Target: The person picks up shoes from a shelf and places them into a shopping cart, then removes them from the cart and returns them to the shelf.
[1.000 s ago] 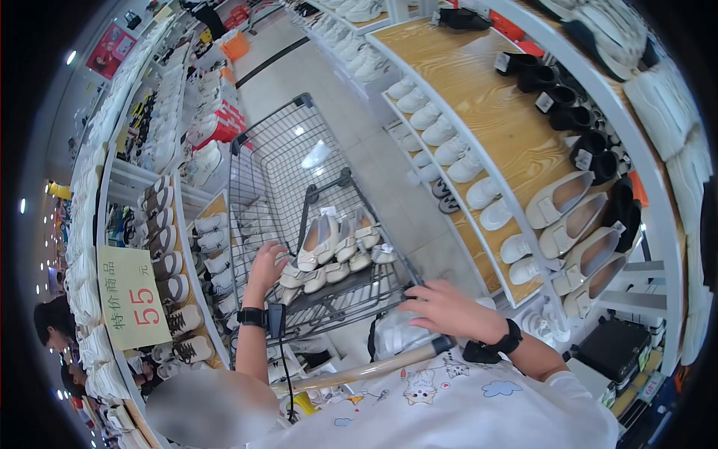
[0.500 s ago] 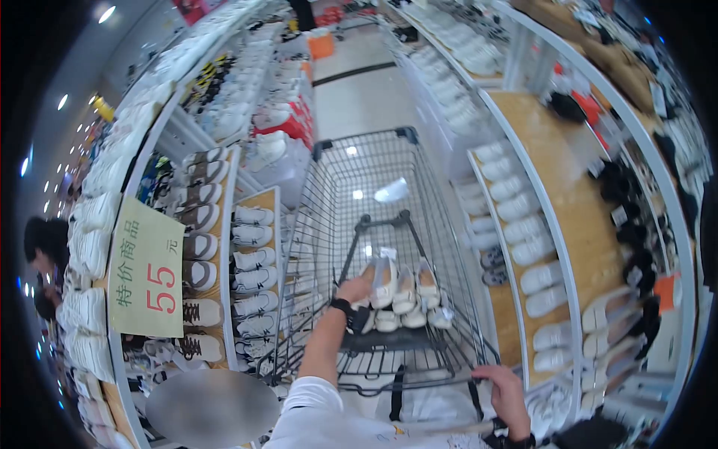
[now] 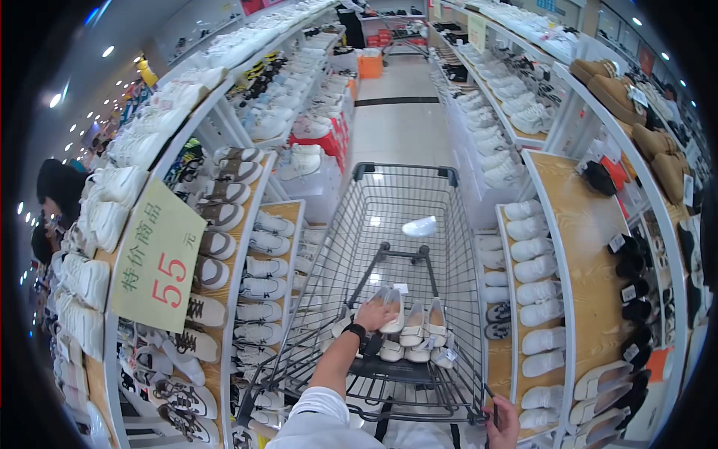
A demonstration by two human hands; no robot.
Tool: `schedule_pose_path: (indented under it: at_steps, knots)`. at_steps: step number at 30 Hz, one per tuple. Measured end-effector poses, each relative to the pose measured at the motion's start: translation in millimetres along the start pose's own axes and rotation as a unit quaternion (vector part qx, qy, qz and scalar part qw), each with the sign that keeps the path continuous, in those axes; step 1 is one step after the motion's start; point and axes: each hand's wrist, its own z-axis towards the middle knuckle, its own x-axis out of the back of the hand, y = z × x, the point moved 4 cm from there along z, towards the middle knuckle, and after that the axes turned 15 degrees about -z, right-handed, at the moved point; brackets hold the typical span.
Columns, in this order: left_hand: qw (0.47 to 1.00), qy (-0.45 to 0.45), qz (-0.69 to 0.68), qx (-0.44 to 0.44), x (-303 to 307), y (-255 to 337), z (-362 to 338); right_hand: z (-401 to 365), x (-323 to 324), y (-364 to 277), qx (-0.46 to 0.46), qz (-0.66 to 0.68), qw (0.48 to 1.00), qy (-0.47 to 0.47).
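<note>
A grey wire shopping cart stands in front of me, with several pale flat shoes in its child-seat section. Inside the cart, my left hand has its fingers on a white shoe with a tan insole, among the others. More white shoes lie to its right, some with paper tags. My right hand is at the near right corner of the cart, fingers curled round a dark bar there. Deeper in the basket lies a small white, shiny item.
Shoe racks line both sides of the aisle. A yellow price sign reading 55 hangs on the left rack. Brown boots stand on the right shelf top. Orange boxes and another cart are at the far end.
My view has tilted up and turned, showing more of the aisle's far end. My left hand stays at the shoes, now further over the white shoe. My right hand has shifted at the cart's corner.
</note>
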Motion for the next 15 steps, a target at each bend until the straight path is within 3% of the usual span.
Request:
schedule_pose_path:
  at_steps: [1, 5, 7, 9, 15]
  knots:
    - [0.999, 0.04, 0.002, -0.018, 10.5, 3.5, 1.4, 2.5, 0.3, -3.2, -0.014, 0.008, 1.0, 0.0]
    - [0.998, 0.01, -0.024, -0.055, 72.3, 46.8, -16.0, 18.3, 0.4, 7.0, -0.021, 0.011, 1.0, -0.004]
    - [0.997, 0.045, -0.014, -0.055, 95.8, 69.0, -25.2, 28.0, -0.2, -4.8, 0.023, 0.005, 0.999, -0.025]
    - [0.995, 0.083, 0.0, -0.057, 115.0, 89.2, -32.5, 37.5, 0.1, -12.9, -0.016, 0.025, 1.0, -0.007]
    - [0.98, 0.142, -0.042, -0.133, 167.1, 167.0, -59.7, 92.8, 0.5, -10.7, 0.084, 0.028, 0.995, -0.052]
